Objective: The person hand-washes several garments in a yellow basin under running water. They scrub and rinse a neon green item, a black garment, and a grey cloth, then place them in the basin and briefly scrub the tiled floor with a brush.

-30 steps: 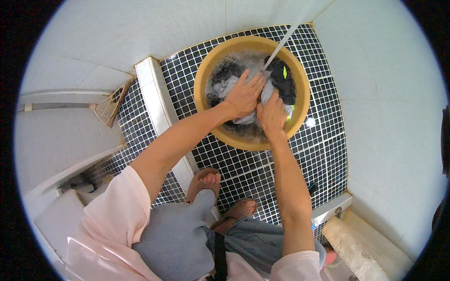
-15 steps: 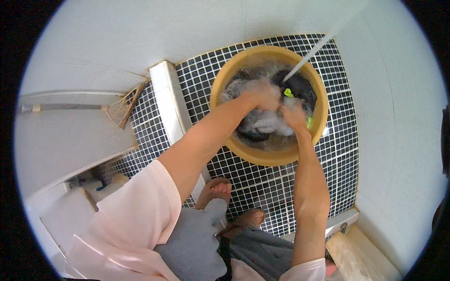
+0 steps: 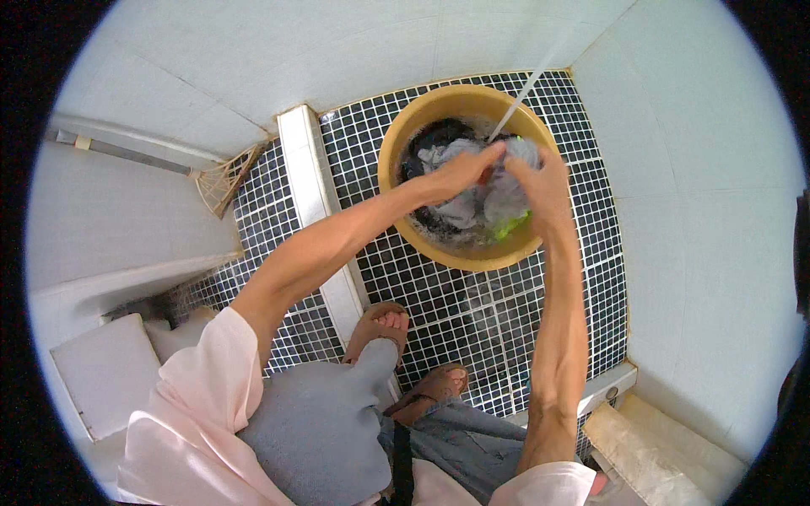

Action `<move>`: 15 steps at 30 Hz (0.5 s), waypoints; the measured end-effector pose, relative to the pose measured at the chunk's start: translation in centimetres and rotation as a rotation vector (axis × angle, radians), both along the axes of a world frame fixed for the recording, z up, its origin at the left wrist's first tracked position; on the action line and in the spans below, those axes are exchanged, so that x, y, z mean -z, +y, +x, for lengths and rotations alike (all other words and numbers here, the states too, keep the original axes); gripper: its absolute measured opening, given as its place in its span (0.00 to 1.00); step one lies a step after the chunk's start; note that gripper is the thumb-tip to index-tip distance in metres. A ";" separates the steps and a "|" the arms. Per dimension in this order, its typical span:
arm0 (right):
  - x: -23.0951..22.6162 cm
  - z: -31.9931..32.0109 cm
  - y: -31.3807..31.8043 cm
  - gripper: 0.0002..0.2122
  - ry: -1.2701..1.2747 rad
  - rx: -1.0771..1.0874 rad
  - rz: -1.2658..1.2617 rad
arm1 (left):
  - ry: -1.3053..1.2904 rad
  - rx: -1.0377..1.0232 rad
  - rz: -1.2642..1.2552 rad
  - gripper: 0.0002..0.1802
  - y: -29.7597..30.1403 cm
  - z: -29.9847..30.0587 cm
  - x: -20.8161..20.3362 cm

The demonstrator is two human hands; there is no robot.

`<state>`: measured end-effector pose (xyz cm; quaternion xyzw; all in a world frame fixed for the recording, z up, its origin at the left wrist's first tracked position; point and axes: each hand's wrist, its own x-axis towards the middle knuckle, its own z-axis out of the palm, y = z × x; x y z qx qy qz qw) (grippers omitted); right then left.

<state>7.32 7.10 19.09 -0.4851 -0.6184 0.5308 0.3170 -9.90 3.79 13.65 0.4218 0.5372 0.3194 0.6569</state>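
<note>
A round yellow basin stands on the floor with water and wet laundry inside. My left hand and my right hand are both closed on a wet grey cloth, lifted partly out above the basin. Its exact kind does not show, and blur softens my fingers. More grey cloth hangs down into the water beside my left hand. Dark cloth lies in the far left of the basin, and a bright yellow-green patch shows below my hands. A stream of water falls in from the far right.
Black mosaic tiles cover the floor, split by a white raised ledge left of the basin. Pale walls rise behind and right. A long-handled rack-like tool leans at left. My sandalled feet stand near the basin.
Both hands have come up from the foamy water, bringing the grey cloth with them. My right hand has risen toward the basin's right rim. The view has shifted slightly.
</note>
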 end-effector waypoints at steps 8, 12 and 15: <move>-8.8 -0.1 0.0 0.23 0.264 -0.133 0.152 | -0.358 -0.206 0.296 0.41 0.3 0.4 -7.8; 6.4 -0.6 -1.9 0.27 0.111 0.132 -0.344 | -0.234 -0.214 -0.097 0.40 -0.5 0.2 0.4; 16.0 0.1 -3.6 0.24 -0.046 0.093 -0.267 | 0.288 -0.010 -0.147 0.38 -2.3 -0.1 7.2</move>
